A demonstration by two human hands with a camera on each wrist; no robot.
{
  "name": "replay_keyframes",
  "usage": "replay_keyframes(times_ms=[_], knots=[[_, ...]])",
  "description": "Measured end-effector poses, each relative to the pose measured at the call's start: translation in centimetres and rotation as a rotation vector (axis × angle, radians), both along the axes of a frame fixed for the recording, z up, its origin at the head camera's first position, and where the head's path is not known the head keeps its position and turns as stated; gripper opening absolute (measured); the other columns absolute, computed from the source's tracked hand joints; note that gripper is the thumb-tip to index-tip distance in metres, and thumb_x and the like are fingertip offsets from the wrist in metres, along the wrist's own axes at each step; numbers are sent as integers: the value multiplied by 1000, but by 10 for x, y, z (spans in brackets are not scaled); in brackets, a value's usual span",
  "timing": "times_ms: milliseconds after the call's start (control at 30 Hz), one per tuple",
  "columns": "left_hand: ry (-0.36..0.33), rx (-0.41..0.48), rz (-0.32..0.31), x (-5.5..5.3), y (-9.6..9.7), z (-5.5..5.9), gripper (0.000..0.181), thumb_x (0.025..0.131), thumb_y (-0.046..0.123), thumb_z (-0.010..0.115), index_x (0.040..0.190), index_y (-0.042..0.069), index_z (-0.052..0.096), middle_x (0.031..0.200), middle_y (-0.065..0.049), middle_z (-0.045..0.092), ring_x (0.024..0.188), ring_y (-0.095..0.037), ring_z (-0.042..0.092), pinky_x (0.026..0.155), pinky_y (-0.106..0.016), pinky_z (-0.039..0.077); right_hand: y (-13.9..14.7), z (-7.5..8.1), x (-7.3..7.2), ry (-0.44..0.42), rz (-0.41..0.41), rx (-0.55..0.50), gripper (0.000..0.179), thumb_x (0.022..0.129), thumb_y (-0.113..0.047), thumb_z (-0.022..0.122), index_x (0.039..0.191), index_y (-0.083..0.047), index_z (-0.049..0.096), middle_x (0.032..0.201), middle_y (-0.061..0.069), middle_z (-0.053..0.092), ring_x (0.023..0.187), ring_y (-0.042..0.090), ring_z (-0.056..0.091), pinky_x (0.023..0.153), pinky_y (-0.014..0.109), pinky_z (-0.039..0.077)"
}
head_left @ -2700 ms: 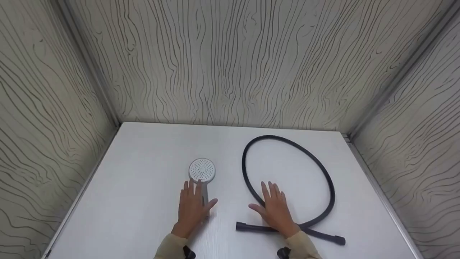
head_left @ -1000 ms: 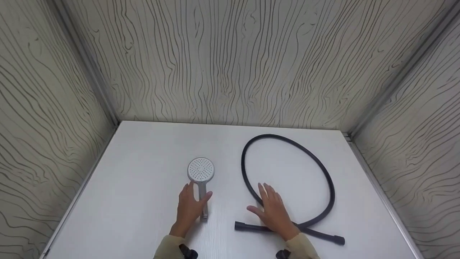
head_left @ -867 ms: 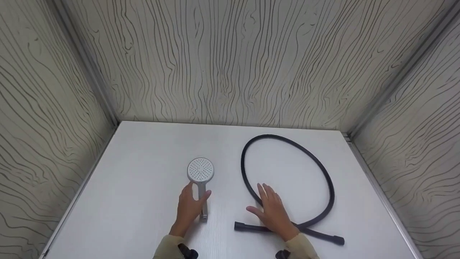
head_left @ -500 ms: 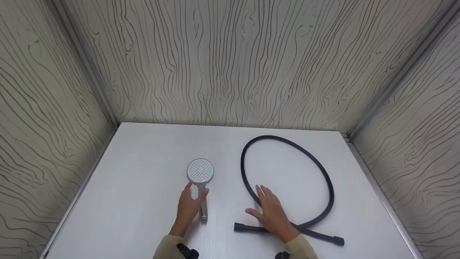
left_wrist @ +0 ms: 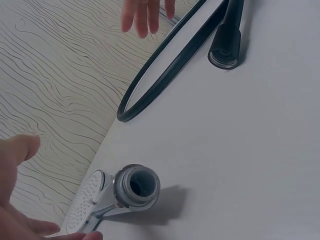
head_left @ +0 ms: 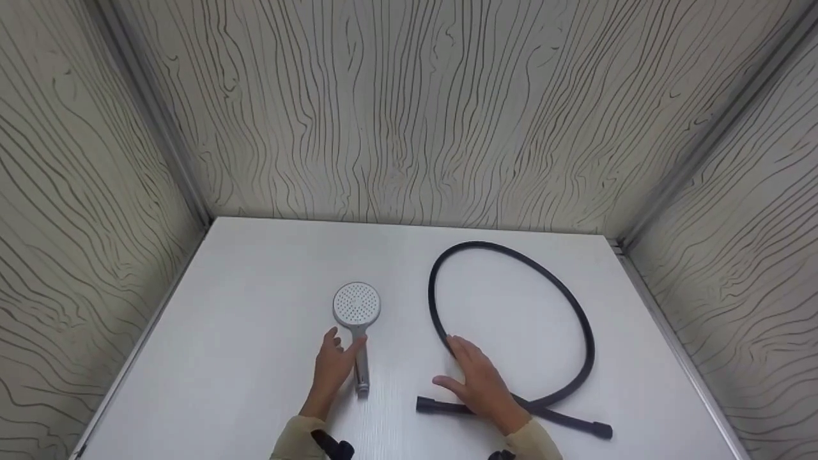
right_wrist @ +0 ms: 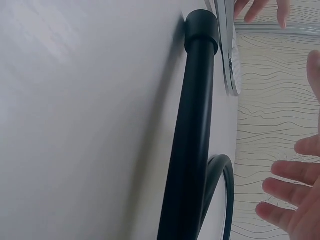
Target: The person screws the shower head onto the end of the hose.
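A hand shower [head_left: 356, 304] with a white, dotted face and a grey handle lies face up left of the table's middle. My left hand [head_left: 333, 369] hovers at its handle, thumb over it and fingers slightly bent to its left. In the left wrist view a gap shows between that thumb and the handle's threaded end [left_wrist: 141, 184]. A black shower hose [head_left: 586, 332] lies in a loop on the right, its two ends crossing near me. Over its lower left part is my right hand [head_left: 484, 383], fingers extended and thumb spread, gripping nothing.
The white table [head_left: 255, 275] carries both things. Wood-patterned panels [head_left: 396, 115] stand behind it and on both sides, with grey metal strips at the corners. One hose end [head_left: 434, 404] points left towards the hand shower, the other [head_left: 602, 430] right.
My left hand has drawn back a little towards me and its fingers have bent more. My right hand has shifted slightly left and nearer. The hand shower and hose lie as before.
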State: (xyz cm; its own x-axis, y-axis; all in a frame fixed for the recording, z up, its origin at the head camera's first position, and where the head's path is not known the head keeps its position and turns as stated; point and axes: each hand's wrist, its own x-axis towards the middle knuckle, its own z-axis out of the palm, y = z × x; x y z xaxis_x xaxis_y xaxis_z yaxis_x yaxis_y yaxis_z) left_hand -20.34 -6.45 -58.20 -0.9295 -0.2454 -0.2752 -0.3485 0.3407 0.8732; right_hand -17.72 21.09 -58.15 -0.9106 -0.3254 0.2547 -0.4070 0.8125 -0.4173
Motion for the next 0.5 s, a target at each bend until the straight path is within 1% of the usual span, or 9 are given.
replay_keyframes(times_ms=[133,333,433,500], knots=[[-34,-8,9,-1,-1,1,80,93,42,60,147,-6,27,144,-34,41,134,-48,42,109,-58,41,-1,-2,1,25,31,8,73,84,-44,72,141,-4,47,137,16,56,126,32,55,102,49,51],[-92,-18,-22,-5,-5,5,79,93,42,59,145,-9,30,142,-34,43,132,-49,43,109,-58,41,-4,-1,3,51,59,18,73,83,-42,74,139,-4,48,135,15,58,124,30,57,100,46,52],[-115,-24,-37,-7,-7,8,78,93,41,59,144,-10,31,140,-34,46,130,-48,46,107,-57,43,-6,-1,3,39,69,21,73,82,-43,74,138,-4,49,134,16,58,124,30,57,101,45,52],[-132,-29,-44,-9,-8,9,77,93,41,58,143,-10,33,139,-34,47,129,-47,48,106,-55,46,-7,0,4,15,72,22,73,82,-43,74,138,-4,49,135,16,58,124,30,57,101,46,52]])
